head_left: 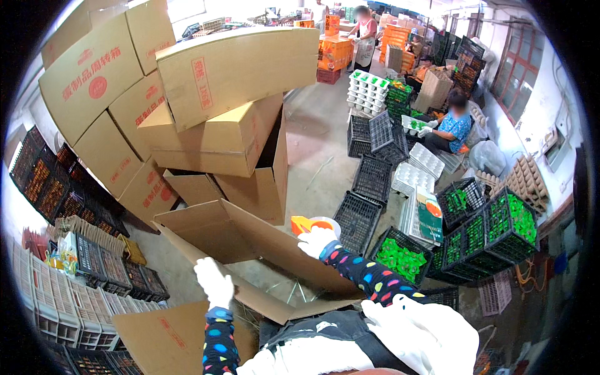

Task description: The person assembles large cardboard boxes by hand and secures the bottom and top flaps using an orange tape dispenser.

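Right fingers (pixel 306 244) grip the orange tape dispenser (pixel 301 224) from its near side.

Stacked cartons (pixel 203 145) stand beyond the open box (pixel 275 248) (crates (pixel 357 224) lie to its right).

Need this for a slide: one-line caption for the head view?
In white gloves, the left hand is beside an open cardboard box while the right hand holds an orange tape dispenser.

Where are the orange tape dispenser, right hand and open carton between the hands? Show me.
Orange tape dispenser (pixel 302 224), head view: its orange body.
Right hand (pixel 317 242), head view: back of the glove.
Open carton (pixel 281 253), head view: its right-hand wall.
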The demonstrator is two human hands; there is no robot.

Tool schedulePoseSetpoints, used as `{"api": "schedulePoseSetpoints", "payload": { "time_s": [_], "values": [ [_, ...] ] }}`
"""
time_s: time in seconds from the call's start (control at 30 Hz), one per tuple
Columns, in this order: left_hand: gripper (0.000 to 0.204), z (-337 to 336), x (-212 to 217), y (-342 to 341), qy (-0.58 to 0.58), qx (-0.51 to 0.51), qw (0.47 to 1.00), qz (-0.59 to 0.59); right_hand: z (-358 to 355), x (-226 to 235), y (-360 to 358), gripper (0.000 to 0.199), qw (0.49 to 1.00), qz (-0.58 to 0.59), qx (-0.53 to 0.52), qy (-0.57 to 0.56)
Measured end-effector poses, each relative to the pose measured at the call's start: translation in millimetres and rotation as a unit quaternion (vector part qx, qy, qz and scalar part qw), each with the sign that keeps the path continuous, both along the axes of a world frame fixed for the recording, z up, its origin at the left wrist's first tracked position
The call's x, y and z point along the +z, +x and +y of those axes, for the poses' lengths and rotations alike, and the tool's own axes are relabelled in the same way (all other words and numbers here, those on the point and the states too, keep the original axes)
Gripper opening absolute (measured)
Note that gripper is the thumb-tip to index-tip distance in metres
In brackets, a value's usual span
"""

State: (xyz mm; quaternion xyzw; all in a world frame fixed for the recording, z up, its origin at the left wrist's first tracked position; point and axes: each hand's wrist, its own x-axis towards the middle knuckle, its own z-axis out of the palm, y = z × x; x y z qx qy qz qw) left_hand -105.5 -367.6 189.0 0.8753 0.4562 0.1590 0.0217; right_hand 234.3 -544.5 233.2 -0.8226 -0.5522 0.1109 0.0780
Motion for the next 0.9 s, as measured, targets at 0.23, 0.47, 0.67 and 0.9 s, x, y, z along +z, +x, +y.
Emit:
{"api": "schedulePoseSetpoints", "payload": {
  "time_s": [0.23,0.47,0.67,0.9],
  "values": [
    [0.046,55,-50,-12,-0.556,0.173,0.719,-0.379,-8,-13,10,0.036,1.0,0.002,0.008,-0.003],
    [0.035,21,-3,37,-0.43,0.053,0.849,-0.302,25,-107,166,0.027,0.939,0.148,-0.075,0.302],
    [0.035,-71,-27,-51,-0.363,0.131,0.859,-0.338,80,-12,39,0.038,0.987,-0.055,0.033,0.145],
    [0.039,-114,19,-21,-0.375,0.155,0.831,-0.381,181,20,39,0.04,0.974,-0.083,0.108,0.183]
  ]
}}
